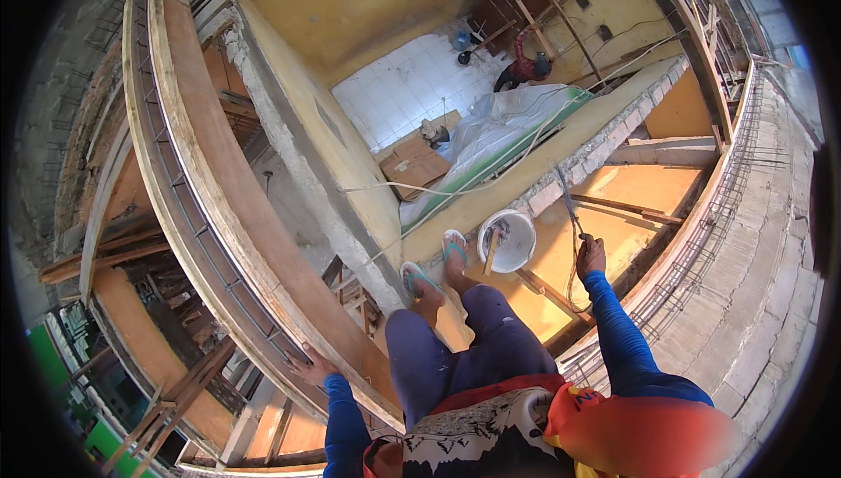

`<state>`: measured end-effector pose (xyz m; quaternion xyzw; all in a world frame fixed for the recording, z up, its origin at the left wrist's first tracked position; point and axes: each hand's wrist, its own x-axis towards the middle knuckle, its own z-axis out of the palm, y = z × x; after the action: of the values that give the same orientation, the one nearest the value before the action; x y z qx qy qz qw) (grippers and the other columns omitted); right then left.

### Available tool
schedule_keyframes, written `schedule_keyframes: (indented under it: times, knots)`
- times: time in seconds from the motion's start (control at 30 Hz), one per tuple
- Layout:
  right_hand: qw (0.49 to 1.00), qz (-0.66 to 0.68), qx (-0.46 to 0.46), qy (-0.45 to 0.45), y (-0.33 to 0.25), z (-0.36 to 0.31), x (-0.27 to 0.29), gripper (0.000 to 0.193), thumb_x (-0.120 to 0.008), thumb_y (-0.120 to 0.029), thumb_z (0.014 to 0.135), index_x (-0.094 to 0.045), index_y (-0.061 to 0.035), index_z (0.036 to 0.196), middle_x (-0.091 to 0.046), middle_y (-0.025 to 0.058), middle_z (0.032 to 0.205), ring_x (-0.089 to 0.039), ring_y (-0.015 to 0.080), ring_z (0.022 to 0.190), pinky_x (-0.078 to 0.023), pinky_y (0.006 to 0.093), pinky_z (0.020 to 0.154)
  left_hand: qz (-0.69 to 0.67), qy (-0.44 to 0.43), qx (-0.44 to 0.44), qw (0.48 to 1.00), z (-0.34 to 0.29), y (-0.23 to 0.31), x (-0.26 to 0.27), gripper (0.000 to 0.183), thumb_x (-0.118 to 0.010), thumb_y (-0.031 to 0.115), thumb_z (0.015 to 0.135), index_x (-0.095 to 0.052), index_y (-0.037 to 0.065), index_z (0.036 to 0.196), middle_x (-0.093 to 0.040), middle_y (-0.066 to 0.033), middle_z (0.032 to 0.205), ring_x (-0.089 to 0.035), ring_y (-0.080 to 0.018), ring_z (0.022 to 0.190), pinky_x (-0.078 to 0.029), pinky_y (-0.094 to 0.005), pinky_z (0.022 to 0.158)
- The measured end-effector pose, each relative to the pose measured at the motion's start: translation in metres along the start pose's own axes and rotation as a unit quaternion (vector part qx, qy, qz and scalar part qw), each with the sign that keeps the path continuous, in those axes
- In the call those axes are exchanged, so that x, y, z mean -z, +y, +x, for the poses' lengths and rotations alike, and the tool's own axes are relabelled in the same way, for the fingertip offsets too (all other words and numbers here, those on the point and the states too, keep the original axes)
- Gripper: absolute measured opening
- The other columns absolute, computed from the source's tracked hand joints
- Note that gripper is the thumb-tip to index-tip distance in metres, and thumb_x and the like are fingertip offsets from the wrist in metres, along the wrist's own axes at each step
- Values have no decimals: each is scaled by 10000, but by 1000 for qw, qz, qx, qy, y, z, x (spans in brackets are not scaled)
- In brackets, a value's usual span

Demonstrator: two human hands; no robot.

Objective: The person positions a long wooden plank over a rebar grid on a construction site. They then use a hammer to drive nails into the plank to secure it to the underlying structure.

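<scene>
My left hand (311, 364) lies with its fingers spread on the edge of a curved wooden formwork trough (197, 215) that holds steel reinforcing bars. Out to the right, my right hand (591, 254) is closed around a dark rope (574, 213), which runs up toward the broken wall top and hangs in a loop below the fist. Between my feet and that hand stands a white bucket (523, 254) with a wooden-handled tool (491, 250) in it; the tool's head is hard to make out. My sandalled feet are on a ledge beside the bucket.
Far below lies a room with a white tiled floor (385, 84), cardboard (413, 165) and plastic sheeting (491, 136). Another person (528, 68) works there near leaning timbers. A rough-topped wall (604, 141) crosses ahead; rebar (701, 250) and block masonry (771, 241) line the right.
</scene>
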<state>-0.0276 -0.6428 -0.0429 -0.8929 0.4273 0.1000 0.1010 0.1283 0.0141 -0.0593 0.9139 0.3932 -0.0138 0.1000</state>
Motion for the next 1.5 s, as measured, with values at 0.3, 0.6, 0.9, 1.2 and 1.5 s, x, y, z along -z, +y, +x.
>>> schedule_keyframes:
  times: [0.3,0.6,0.9,1.2,1.5]
  knots:
    - [999,32,22,-1,-13,0,51,221,-513,-100,921,-593,-113,1126,-556,254,916,-596,422,793,-507,486,724,48,-22,64,997,10,-14,-11,790,-442,713,883,-308,266,1520,-256,-53,1593,-215,-323,1467,-160,-637,1132]
    - [995,78,44,-32,-26,-15,60,228,-552,-54,885,-631,-91,1095,-571,228,872,-587,399,776,-493,465,716,62,-60,62,994,8,-4,0,832,-380,746,885,-262,242,1537,-229,-51,1603,-166,-323,1482,-169,-641,1126]
    - [991,114,35,-57,-47,-24,63,241,-575,-88,872,-624,-74,1107,-580,240,928,-602,419,855,-501,469,774,79,-80,67,991,7,2,6,856,-330,781,876,-199,270,1550,-204,-44,1611,-172,-311,1482,-163,-639,1133]
    - [984,159,-9,-75,-72,-45,81,256,-549,-136,895,-612,-36,1122,-595,272,1047,-583,439,991,-476,485,889,156,-131,155,967,12,31,26,978,-398,819,818,-221,183,1541,-232,-161,1583,-212,-340,1464,-176,-641,1129]
    - [948,289,91,-96,-164,-55,141,348,-626,-163,874,-549,-15,1180,-612,221,1055,-603,391,1003,-488,458,870,-302,-98,-199,927,-49,188,89,450,-528,292,988,-534,-68,1258,-589,-243,1232,-579,-350,1137,-451,-400,992]
